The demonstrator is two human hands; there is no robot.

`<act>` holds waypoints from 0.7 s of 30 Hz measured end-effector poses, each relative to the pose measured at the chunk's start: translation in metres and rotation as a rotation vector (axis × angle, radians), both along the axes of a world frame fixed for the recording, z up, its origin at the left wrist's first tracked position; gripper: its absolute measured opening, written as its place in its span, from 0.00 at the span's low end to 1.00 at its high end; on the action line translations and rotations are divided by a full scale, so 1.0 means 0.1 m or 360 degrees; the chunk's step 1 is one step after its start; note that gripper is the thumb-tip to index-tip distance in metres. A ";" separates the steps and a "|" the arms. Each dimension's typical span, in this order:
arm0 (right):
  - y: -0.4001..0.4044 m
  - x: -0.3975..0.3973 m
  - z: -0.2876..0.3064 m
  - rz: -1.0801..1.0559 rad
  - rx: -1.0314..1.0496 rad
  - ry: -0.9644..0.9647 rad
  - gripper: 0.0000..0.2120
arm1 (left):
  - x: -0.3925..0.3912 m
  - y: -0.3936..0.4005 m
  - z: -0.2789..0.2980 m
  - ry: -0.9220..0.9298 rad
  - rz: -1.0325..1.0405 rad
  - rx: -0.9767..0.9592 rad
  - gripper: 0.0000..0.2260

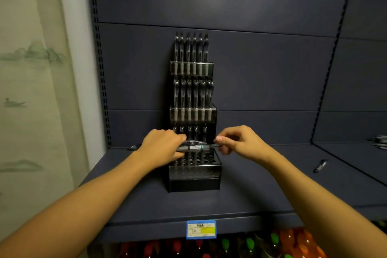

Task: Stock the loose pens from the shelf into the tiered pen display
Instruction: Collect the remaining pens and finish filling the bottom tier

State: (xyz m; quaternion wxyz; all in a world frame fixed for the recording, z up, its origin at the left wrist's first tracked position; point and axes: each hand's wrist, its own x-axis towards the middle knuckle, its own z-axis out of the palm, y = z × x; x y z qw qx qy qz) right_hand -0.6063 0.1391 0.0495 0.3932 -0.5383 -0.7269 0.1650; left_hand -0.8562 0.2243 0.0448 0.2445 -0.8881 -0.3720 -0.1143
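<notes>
A black tiered pen display [193, 176] stands on the dark shelf [251, 190] against the back panel. Its two upper tiers are full of dark pens; the third tier holds several pens, and the lowest tier shows open holes. In front of the third tier my left hand [162, 146] grips a small bundle of dark pens [198, 146] lying sideways. My right hand [236, 142] pinches the right end of one of those pens with thumb and fingers. A loose pen [319, 166] lies on the shelf at the right.
More loose pens [380, 141] lie at the far right edge, past a black divider wire. A blue and yellow price tag [201, 229] hangs on the shelf's front edge. Red, green and orange items fill the shelf below. A pale wall is on the left.
</notes>
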 end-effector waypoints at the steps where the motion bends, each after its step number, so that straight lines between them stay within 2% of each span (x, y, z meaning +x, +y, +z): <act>1: 0.00 -0.01 0.01 0.0018 -0.0009 0.0066 0.13 | 0.00 -0.01 -0.02 -0.0012 0.0006 -0.0016 0.10; 4: -0.01 -0.06 0.05 0.0096 -0.0060 0.0196 0.10 | -0.01 -0.02 -0.05 -0.0009 0.0038 -0.0026 0.11; 8: 0.03 -0.08 0.03 0.0152 -0.0053 0.0082 0.08 | -0.04 -0.03 -0.05 -0.0055 0.0067 -0.0021 0.12; 11: 0.05 -0.05 0.01 0.0120 -0.0018 0.0126 0.08 | -0.07 -0.05 -0.04 -0.0084 0.0081 -0.0035 0.13; 18: 0.05 -0.01 -0.09 0.0144 0.0080 0.0455 0.05 | -0.14 -0.10 -0.03 -0.0129 0.0090 -0.0046 0.13; 21: 0.03 0.08 -0.03 0.0097 0.0232 0.0745 0.06 | -0.24 -0.09 -0.03 -0.0124 0.0107 -0.0068 0.11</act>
